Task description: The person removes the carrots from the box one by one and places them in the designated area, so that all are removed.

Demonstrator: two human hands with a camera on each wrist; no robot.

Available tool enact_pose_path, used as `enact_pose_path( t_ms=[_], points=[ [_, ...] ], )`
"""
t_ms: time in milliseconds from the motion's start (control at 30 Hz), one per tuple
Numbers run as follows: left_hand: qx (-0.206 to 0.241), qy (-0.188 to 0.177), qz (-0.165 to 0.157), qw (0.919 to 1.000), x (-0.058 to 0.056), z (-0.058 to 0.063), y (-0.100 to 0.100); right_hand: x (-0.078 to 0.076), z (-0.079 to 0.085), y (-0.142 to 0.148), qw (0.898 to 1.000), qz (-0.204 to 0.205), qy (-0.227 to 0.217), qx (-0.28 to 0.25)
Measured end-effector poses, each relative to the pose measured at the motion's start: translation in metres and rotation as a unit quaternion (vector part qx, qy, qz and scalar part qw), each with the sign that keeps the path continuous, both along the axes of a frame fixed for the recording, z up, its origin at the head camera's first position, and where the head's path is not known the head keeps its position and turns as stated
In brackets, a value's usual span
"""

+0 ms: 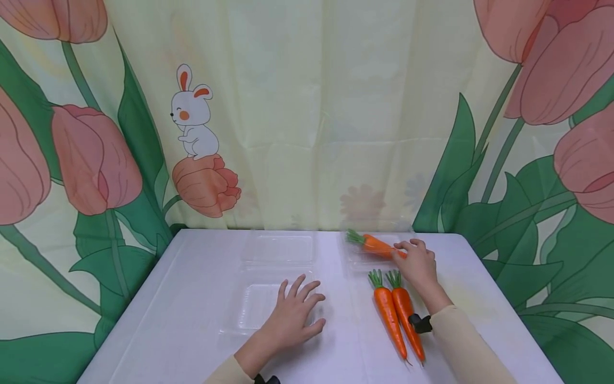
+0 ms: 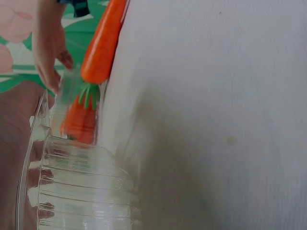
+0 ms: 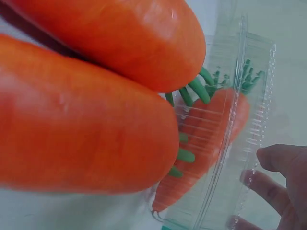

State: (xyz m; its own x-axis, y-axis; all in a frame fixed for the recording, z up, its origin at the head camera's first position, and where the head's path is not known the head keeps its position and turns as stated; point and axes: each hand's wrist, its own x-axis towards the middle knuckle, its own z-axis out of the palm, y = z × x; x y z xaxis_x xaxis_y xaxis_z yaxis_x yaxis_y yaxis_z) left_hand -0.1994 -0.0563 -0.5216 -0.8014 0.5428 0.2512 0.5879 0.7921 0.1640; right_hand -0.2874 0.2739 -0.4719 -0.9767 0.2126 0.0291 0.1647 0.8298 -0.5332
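A clear plastic clamshell box (image 1: pixel 349 260) lies at the back right with an orange toy carrot (image 1: pixel 376 245) inside, green top to the left. My right hand (image 1: pixel 416 265) is at its right side, by the carrot's tip. In the right wrist view its fingers are spread beside the clear rim (image 3: pixel 220 182); whether they touch it I cannot tell. Two more carrots, a left one (image 1: pixel 389 320) and a right one (image 1: pixel 408 320), lie side by side in front. My left hand (image 1: pixel 292 320), fingers spread, is over the right edge of a second clear box (image 1: pixel 244 266), lid opened back.
A white cloth covers the table (image 1: pixel 172 309). Behind it hangs a curtain (image 1: pixel 364 106) printed with tulips and a rabbit. Black wrist straps show on the left wrist (image 1: pixel 268 379) and the right wrist (image 1: pixel 420 324).
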Motion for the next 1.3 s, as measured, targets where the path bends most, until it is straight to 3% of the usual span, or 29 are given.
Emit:
enact_pose_path(
  t_ms=[533,733,1100,1300],
  points=[
    [0.018,0.026,-0.008,0.9995,-0.004,-0.001,-0.032,-0.002,0.003,-0.029,0.999,0.03,0.025,0.001],
    [0.014,0.028,-0.004,0.9995,-0.005,-0.001,-0.043,-0.003,0.003,-0.044,0.999,0.042,0.014,0.008],
    [0.023,0.008,0.007,0.9997,-0.009,0.0,-0.065,-0.001,0.005,-0.078,0.999,0.05,0.0,0.015],
    [0.013,-0.013,0.018,0.9997,-0.012,0.003,-0.075,0.0,0.003,-0.089,0.998,0.056,0.013,0.0]
  ],
)
